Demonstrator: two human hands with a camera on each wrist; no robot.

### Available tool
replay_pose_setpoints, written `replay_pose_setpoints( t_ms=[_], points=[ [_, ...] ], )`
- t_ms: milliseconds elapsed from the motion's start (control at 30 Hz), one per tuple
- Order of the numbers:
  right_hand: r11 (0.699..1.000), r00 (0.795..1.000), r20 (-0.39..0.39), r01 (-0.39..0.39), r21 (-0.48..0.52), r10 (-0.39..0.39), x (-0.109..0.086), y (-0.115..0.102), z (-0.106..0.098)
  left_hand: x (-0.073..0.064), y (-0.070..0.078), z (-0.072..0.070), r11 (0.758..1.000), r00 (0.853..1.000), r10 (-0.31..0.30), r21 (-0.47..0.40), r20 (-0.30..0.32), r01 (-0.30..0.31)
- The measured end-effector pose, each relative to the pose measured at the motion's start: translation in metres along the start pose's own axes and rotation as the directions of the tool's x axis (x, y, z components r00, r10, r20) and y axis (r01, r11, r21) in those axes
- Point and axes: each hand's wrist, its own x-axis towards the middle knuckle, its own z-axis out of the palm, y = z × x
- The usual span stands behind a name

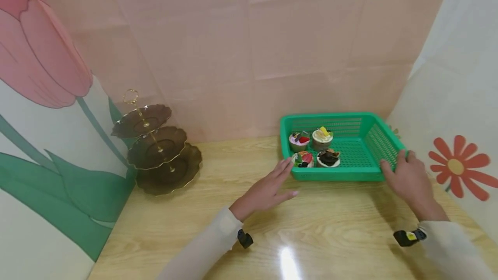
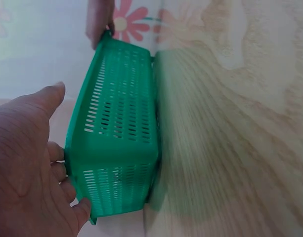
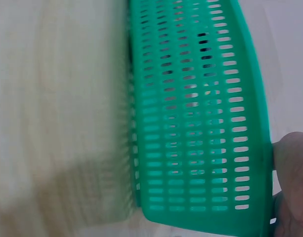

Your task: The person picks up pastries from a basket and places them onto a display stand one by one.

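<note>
A green plastic basket (image 1: 338, 175) with slotted sides sits on the table and holds several decorated cupcakes in its left half. Among them are one with yellow on white cream (image 1: 322, 138), one with a dark chocolate top (image 1: 328, 157) and one with a red and purple top (image 1: 299, 140). My left hand (image 1: 268, 189) has its fingers extended against the left front corner of the rim, thumb held apart; in the left wrist view the fingertips touch the basket's side. At the right front corner, my right hand (image 1: 410, 180) grips the rim, its thumb (image 3: 292, 163) on the near side.
A three-tier brown stand (image 1: 169, 176) with scalloped gold edges and a gold ring handle stands at the left of the wooden table (image 1: 249, 228). A pink sheet (image 1: 249, 55) hangs behind, with flower-printed sheets along the left and right sides.
</note>
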Motion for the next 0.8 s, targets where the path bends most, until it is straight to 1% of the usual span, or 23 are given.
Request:
replay_pose_setpoints(
  t_ms=[200, 300, 433, 667, 800],
  points=[
    [1.000, 1.000, -0.019, 0.003, -0.003, -0.003, -0.009, -0.021, 0.008, -0.022, -0.004, -0.002, 0.999, 0.999, -0.027, 0.023, -0.036, 0.028],
    [1.000, 0.999, -0.035, 0.021, -0.016, -0.022, -0.012, -0.029, 0.012, -0.032, -0.006, -0.003, 0.999, 0.998, -0.031, 0.033, -0.057, 0.033],
    [0.997, 0.994, -0.083, 0.061, -0.051, -0.065, -0.015, -0.039, 0.018, -0.047, -0.008, -0.006, 0.998, 0.996, -0.036, 0.053, -0.085, 0.041],
    [0.989, 0.979, -0.159, 0.113, -0.091, -0.126, -0.026, -0.065, 0.029, -0.082, -0.011, -0.015, 0.997, 0.991, -0.070, 0.012, -0.115, 0.072],
    [0.984, 0.973, -0.182, 0.122, -0.129, -0.145, -0.033, -0.080, 0.029, -0.097, -0.012, -0.022, 0.996, 0.988, -0.090, 0.003, -0.128, 0.091]
  ],
)
